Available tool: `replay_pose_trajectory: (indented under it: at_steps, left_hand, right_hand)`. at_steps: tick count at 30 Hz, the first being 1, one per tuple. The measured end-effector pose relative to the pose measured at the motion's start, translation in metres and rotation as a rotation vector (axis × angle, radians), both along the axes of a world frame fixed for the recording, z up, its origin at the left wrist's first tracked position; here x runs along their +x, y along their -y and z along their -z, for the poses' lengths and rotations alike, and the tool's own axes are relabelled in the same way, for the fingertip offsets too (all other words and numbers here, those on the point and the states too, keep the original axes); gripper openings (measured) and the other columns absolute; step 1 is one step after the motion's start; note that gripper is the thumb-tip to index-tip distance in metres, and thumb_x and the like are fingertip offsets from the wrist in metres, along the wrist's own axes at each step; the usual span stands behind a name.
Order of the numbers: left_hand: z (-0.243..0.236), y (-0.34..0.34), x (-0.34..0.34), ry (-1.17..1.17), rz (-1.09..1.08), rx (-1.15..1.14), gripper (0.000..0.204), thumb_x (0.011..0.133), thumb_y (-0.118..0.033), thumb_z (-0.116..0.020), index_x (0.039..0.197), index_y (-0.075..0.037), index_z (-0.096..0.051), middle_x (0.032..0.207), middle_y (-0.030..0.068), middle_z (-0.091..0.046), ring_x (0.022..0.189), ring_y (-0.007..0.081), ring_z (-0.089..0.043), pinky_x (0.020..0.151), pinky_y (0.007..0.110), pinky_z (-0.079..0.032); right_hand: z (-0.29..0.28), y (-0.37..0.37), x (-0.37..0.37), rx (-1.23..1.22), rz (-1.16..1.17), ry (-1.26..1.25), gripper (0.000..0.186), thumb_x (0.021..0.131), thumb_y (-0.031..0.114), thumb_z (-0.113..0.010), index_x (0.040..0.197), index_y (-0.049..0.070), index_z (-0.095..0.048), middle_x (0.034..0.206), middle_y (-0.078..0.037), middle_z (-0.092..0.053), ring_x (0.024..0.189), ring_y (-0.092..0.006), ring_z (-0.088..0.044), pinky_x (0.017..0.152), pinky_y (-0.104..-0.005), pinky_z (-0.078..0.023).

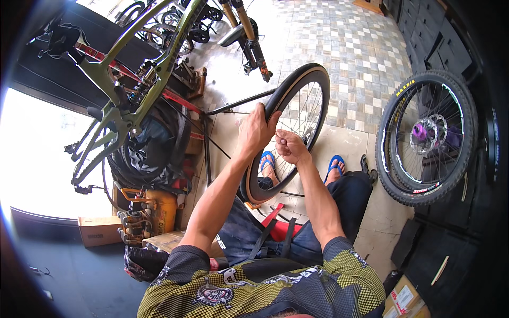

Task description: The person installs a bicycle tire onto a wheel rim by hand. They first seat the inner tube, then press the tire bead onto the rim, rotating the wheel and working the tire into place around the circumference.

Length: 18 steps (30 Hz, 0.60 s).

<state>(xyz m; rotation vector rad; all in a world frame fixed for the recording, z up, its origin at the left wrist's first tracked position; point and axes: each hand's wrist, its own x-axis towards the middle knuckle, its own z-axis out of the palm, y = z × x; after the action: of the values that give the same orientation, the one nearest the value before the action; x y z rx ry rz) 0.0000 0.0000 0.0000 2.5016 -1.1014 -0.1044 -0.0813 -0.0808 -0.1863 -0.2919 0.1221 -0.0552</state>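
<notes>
A bicycle wheel (323,103) with a deep black rim and a black, tan-edged tyre stands tilted between my legs. My left hand (256,131) wraps round its tyre and rim on the left side, thumb lying along the rim. Close beside it, on the inner side of the rim, my right hand (290,146) is closed in a pinch near the spokes. Whatever sits between those fingertips is too small or hidden to make out.
A green bicycle frame (168,53) hangs at upper left, its fork (248,32) beside it. Knobbly-tyred wheels (383,153) lean against dark cabinets (450,47) on the right. An orange-yellow tank (161,206) and a cardboard box (98,231) stand at lower left.
</notes>
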Motion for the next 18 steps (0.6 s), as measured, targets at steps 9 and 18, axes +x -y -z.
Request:
replay_pose_trajectory:
  at_steps: [9, 18]
  left_hand:
    - [0.0, 0.005, -0.006, 0.05, 0.043, 0.002, 0.05, 0.103, -0.048, -0.062, 0.099, 0.0, -0.051, 0.083, 0.0291, -0.069, 0.08, 0.0508, -0.068, 0.07, 0.058, -0.052]
    - [0.0, 0.002, -0.011, 0.026, 0.031, -0.014, 0.048, 0.103, -0.048, -0.063, 0.1, -0.001, -0.05, 0.084, 0.0287, -0.069, 0.08, 0.0511, -0.068, 0.069, 0.059, -0.053]
  right_hand:
    - [-0.004, -0.001, -0.003, -0.028, 0.059, -0.059, 0.019, 0.108, 0.024, -0.06, 0.101, 0.008, -0.053, 0.07, 0.006, -0.04, 0.051, -0.0035, -0.037, 0.039, -0.0206, -0.023]
    - [-0.018, -0.002, -0.008, -0.064, 0.053, -0.19, 0.032, 0.108, 0.023, -0.055, 0.08, 0.017, -0.043, 0.066, 0.006, -0.037, 0.047, -0.0045, -0.034, 0.037, -0.0225, -0.022]
